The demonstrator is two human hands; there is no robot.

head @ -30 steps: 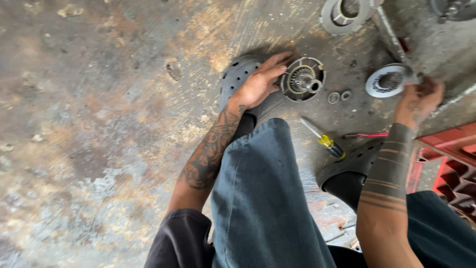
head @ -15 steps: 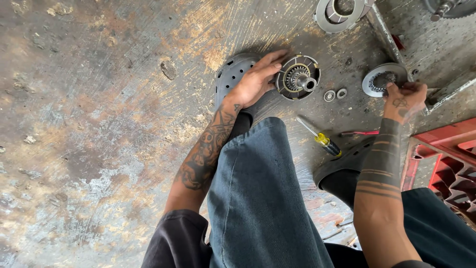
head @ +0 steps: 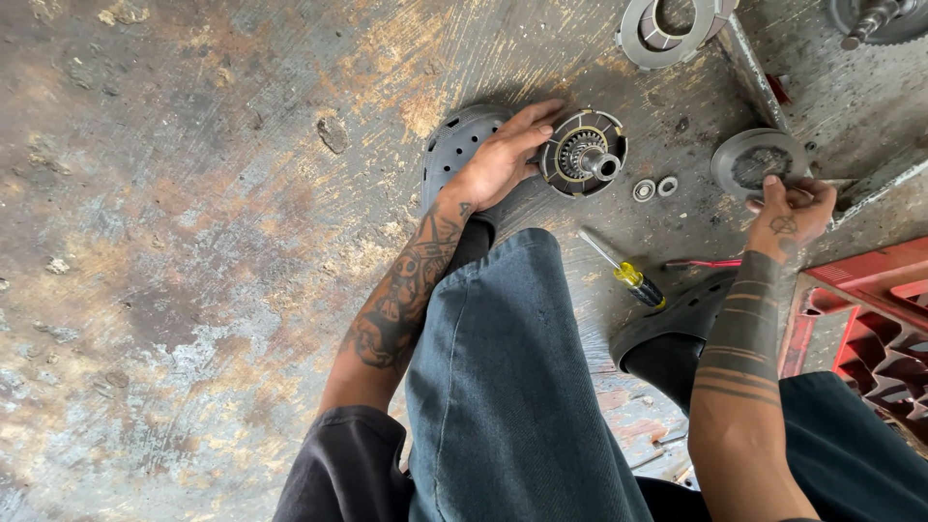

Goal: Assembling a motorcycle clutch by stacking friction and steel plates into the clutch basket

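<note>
My left hand [head: 503,159] lies with its fingers stretched against the left rim of a round dark hub [head: 585,153] that has a toothed centre and a short shaft and sits on the concrete floor. My right hand [head: 791,211] is curled shut just below and right of a grey metal disc [head: 756,159]; whether anything small is inside its fingers is hidden. Two small washers [head: 654,188] lie between the hub and the disc. My knee in blue jeans [head: 503,387] fills the lower middle.
A yellow-handled screwdriver [head: 626,273] and a red-handled tool [head: 701,263] lie by my dark clogs [head: 459,145]. A red plastic crate [head: 870,319] stands at the right. A ring plate [head: 633,34], a metal bar [head: 749,63] and a geared part [head: 875,17] lie at the top.
My right hand has drawn back from the grey disc toward me and curled up. My left hand has stayed on the hub.
</note>
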